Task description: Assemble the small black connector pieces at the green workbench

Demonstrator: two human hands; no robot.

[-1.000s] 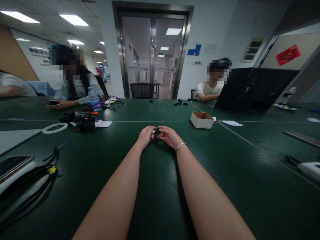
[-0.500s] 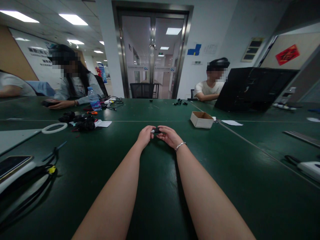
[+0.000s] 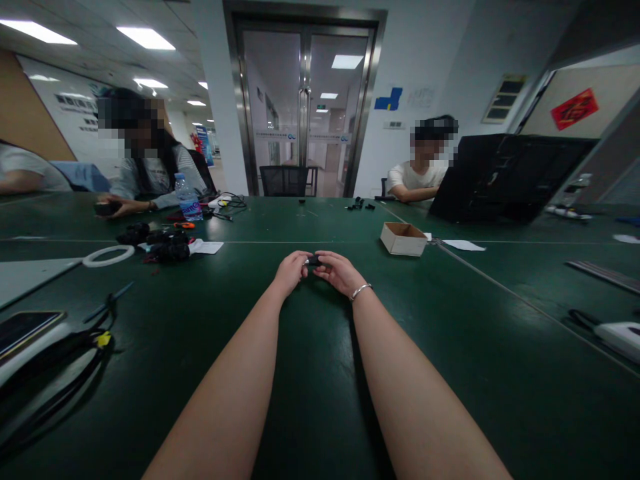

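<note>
Both my arms reach forward over a dark green table (image 3: 320, 373). My left hand (image 3: 290, 271) and my right hand (image 3: 337, 271) meet at the middle of the table and pinch a small black part (image 3: 313, 261) between their fingertips. The part shows a short silvery end toward my left hand; the rest of it is hidden by my fingers. A thin silver bracelet (image 3: 361, 291) circles my right wrist.
An open cardboard box (image 3: 404, 239) sits to the right, a white ring (image 3: 109, 255) and black parts (image 3: 167, 250) to the left. A phone (image 3: 25, 328) and cables (image 3: 97, 340) lie near left. A water bottle (image 3: 189, 198), a black case (image 3: 505, 177) and two seated people are farther back.
My hands stay in place on the small black part. The person at far left has lifted a dark object a little off the table.
</note>
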